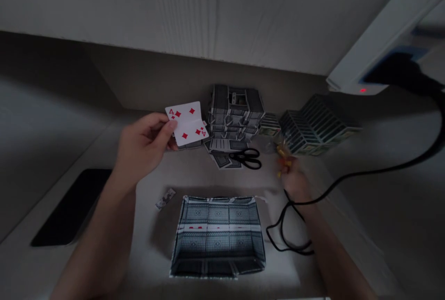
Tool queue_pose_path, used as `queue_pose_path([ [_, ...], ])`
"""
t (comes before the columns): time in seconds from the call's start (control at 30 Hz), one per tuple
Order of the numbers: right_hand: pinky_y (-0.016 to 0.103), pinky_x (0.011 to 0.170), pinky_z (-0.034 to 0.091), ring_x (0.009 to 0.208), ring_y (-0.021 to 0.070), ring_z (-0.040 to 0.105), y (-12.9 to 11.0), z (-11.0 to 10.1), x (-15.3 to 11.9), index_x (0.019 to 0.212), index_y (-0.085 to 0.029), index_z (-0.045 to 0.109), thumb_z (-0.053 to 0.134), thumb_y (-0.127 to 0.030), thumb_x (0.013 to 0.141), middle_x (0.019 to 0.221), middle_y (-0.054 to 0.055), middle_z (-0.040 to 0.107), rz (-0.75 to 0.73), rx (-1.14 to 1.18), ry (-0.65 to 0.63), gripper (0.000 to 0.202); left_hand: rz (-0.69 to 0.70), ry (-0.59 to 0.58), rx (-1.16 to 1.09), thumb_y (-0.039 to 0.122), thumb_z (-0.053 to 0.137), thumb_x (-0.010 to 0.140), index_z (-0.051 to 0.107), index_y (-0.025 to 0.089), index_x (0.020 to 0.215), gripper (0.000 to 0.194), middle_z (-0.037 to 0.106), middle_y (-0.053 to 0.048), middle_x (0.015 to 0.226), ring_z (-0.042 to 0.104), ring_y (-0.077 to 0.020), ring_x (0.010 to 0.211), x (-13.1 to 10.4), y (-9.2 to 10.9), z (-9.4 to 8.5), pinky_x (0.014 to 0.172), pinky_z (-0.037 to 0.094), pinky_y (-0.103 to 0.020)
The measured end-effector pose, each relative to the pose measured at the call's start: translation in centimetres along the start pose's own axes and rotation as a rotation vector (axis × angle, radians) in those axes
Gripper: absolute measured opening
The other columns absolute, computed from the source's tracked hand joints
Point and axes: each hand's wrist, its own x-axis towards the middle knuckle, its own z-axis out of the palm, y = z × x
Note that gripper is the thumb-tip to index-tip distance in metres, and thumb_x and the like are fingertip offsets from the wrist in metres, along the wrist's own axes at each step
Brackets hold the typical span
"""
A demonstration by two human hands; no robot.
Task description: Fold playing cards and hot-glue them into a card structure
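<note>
My left hand [148, 144] pinches a four of diamonds playing card [189, 121] between thumb and fingers, its face toward me. On the right, my right hand [294, 177] is closed around a small yellow-orange tool [283, 154]; motion blurs it and its exact kind does not show. Below and between the hands lies an open box made of playing cards [219, 216], patterned backs facing inward. Black-handled scissors [248, 158] rest on loose playing cards [222, 158] close to my right hand.
Behind stand a stacked card structure [236, 110] and stepped card blocks [313, 126]. A black cable [375, 170] loops past my right wrist from a plug on a white power strip [375, 59]. A dark flat slab [71, 207] and a paper scrap [166, 199] lie on the left.
</note>
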Motion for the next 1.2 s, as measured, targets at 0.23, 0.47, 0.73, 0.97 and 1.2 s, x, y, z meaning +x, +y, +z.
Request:
queue_pose_path([
  [0.23, 0.031, 0.059, 0.04, 0.062, 0.0188, 0.054, -1.2, 1.1, -0.1, 0.093, -0.016, 0.06, 0.044, -0.038, 0.08, 0.068, 0.005, 0.057, -0.235, -0.202, 0.027, 0.03, 0.026, -0.008, -0.005, 0.024, 0.057, 0.077, 0.061, 0.017, 0.077, 0.008, 0.057, 0.005, 0.051, 0.052, -0.0041, 0.039, 0.0, -0.1, 0.1, 0.036, 0.042, -0.011],
  [0.47, 0.034, 0.077, 0.045, 0.088, 0.0201, 0.057, -2.9, 3.6, 0.2, 0.088, -0.02, 0.068, 0.05, -0.027, 0.079, 0.092, 0.008, 0.061, -0.472, -0.169, -0.234, 0.021, 0.038, -0.005, -0.017, 0.025, 0.058, 0.077, 0.061, 0.017, 0.077, 0.008, 0.057, 0.005, 0.049, 0.052, -0.0048, 0.039, -0.1, -0.2, 0.2, 0.036, 0.043, -0.011],
  [0.73, 0.033, 0.084, 0.046, 0.093, 0.0193, 0.057, -1.9, 4.2, -0.2, 0.109, -0.02, 0.061, 0.039, -0.017, 0.084, 0.104, 0.009, 0.06, -0.567, -0.305, -0.314, 0.033, 0.017, 0.009, -0.02, 0.025, 0.057, 0.077, 0.06, 0.017, 0.077, 0.008, 0.058, 0.006, 0.051, 0.052, -0.0047, 0.04, 0.0, 0.1, -0.3, 0.038, 0.045, -0.013],
  [0.97, 0.035, 0.086, 0.046, 0.098, 0.0203, 0.055, -1.4, 4.6, -0.2, 0.113, -0.022, 0.059, 0.04, -0.019, 0.085, 0.104, 0.009, 0.061, -0.61, -0.352, -0.296, 0.034, 0.025, -0.005, -0.003, 0.024, 0.058, 0.076, 0.061, 0.017, 0.078, 0.007, 0.057, 0.006, 0.049, 0.052, -0.0044, 0.039, 0.0, 0.0, -0.2, 0.038, 0.043, -0.012],
  [1.2, 0.032, 0.08, 0.046, 0.091, 0.0198, 0.056, -2.2, 5.1, 0.0, 0.095, -0.016, 0.065, 0.039, -0.022, 0.087, 0.096, 0.01, 0.063, -0.597, -0.414, -0.245, 0.028, 0.016, -0.021, -0.014, 0.023, 0.058, 0.077, 0.061, 0.017, 0.077, 0.007, 0.057, 0.005, 0.051, 0.052, -0.0041, 0.04, 0.0, -0.3, -0.1, 0.038, 0.042, -0.012],
])
